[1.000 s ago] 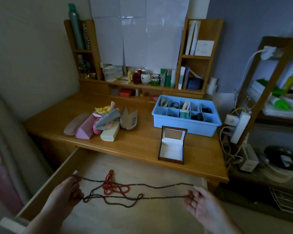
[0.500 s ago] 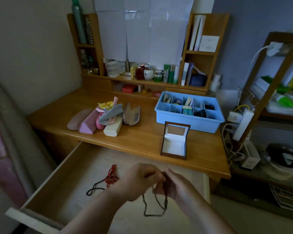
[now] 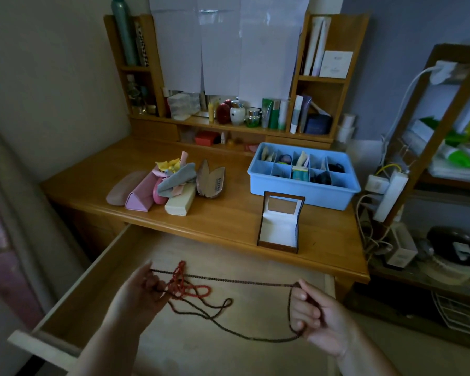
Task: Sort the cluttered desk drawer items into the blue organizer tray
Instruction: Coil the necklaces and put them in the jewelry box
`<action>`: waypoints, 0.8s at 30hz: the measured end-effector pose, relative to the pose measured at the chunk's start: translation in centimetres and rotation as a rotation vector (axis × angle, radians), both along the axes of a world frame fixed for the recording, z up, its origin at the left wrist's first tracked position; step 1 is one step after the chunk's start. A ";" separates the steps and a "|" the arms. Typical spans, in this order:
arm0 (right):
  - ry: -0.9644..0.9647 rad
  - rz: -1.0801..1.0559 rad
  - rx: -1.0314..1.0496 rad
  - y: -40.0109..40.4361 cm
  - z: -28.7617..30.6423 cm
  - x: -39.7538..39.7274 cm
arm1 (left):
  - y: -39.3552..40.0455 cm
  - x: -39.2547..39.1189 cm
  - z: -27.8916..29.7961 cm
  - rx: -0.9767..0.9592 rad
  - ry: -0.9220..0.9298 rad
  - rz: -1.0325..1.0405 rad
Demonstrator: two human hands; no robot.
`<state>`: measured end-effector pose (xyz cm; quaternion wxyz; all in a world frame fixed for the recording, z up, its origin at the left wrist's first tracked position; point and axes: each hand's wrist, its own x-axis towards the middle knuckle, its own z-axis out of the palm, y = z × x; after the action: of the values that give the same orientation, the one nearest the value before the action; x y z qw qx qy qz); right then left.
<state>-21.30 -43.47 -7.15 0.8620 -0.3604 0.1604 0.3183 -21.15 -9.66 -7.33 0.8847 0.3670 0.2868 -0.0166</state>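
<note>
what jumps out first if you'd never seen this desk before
The two hands, left and right, low in the frame, stretch a dark bead string over the open drawer, with a red bead strand tangled in it near the left hand. Next the eye goes to the blue tray at the desk's right rear, and the open box standing just in front of it.

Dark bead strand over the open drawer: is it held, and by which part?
Yes. The left hand pinches the dark bead strand at its left end, by the tangled red beads; the right hand holds its right bend.
</note>
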 end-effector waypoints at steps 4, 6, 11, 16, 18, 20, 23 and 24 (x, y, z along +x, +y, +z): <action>-0.031 -0.093 0.138 0.0 0.1 0.4 | -1.1 -0.9 -0.5 0.169 -0.009 -0.044; -0.054 -0.156 0.162 1.1 0.4 0.6 | -3.5 -1.5 0.4 0.725 -0.094 -0.267; -0.152 0.002 -0.109 4.4 1.4 0.3 | -9.5 -2.2 3.5 1.387 -0.575 -1.022; -0.186 0.226 -0.197 4.8 2.4 -0.4 | -11.2 0.2 4.4 1.338 -0.496 -0.707; -0.164 0.203 -0.114 4.1 2.6 -0.5 | -9.9 1.1 3.7 1.164 -0.336 -0.639; -0.121 0.171 -0.002 3.3 2.5 -0.5 | -8.0 1.1 2.8 0.792 -0.187 -0.622; -0.068 0.083 0.166 2.3 2.1 -0.2 | -5.2 0.5 0.7 0.355 -0.105 -0.548; -0.054 0.030 0.211 2.1 1.9 0.0 | -4.7 0.2 -0.1 0.279 -0.074 -0.492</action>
<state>-21.34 -41.33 -5.23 0.8944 -0.2783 0.0971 0.3364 -20.99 -14.34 -7.40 0.8048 0.5444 0.1563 -0.1778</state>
